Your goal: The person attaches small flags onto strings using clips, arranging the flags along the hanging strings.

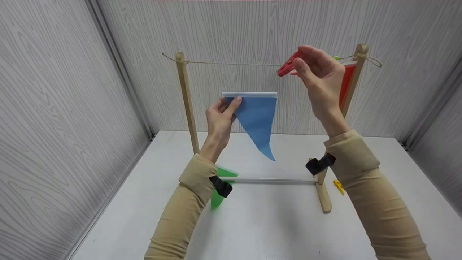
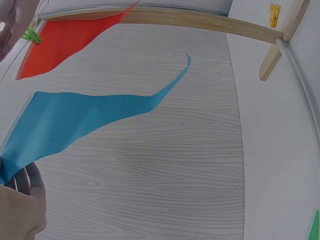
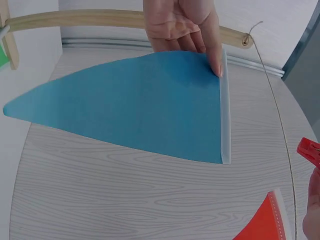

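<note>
A blue triangular pennant point(image 1: 258, 115) with a white top band hangs from my left hand point(image 1: 220, 121), whose thumb and fingers pinch it near the band's left corner. In the right wrist view the pennant point(image 3: 135, 107) spreads out with its tip to the left. My right hand point(image 1: 323, 77) pinches a red clothespin point(image 1: 287, 66) between thumb and fingers, close to the twine point(image 1: 231, 64). Behind that hand a red pennant point(image 1: 347, 83) hangs at the twine's right end, partly hidden; in the left wrist view a green clothespin point(image 2: 31, 35) is on its band.
The twine runs between a left wooden post point(image 1: 187, 101) and a right wooden post point(image 1: 361, 54). A white rod point(image 1: 270, 180) joins the posts low down. On the white table point(image 1: 274, 231) lie a green pennant point(image 1: 216, 198), partly under my left sleeve, and a yellow clothespin point(image 1: 338, 187).
</note>
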The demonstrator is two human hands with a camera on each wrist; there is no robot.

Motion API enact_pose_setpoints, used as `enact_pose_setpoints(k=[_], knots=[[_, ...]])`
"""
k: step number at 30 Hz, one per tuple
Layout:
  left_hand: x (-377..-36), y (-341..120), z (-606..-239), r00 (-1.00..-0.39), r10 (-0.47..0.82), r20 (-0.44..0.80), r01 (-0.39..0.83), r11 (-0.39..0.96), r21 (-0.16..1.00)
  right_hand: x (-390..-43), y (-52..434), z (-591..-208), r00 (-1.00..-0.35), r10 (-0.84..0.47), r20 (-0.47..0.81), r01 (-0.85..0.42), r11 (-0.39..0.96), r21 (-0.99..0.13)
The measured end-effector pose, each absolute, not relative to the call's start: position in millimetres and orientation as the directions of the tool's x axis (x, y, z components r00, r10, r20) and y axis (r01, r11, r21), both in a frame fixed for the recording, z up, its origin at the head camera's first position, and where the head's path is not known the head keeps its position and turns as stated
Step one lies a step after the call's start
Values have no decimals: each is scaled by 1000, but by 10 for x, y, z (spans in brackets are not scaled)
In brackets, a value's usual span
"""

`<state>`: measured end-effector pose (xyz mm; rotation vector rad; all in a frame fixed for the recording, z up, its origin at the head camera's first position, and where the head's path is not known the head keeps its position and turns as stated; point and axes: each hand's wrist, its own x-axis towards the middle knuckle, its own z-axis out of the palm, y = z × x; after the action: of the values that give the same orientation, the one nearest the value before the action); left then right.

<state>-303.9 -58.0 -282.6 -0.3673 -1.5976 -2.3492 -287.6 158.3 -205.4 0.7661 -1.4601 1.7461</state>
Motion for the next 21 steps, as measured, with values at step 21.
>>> enact_pose_setpoints(k=[21], knots=[[-3100, -473, -2556, -911, -93, 403, 412, -287, 865, -3059, 1517, -1801, -599, 122, 792, -800, -44, -598]])
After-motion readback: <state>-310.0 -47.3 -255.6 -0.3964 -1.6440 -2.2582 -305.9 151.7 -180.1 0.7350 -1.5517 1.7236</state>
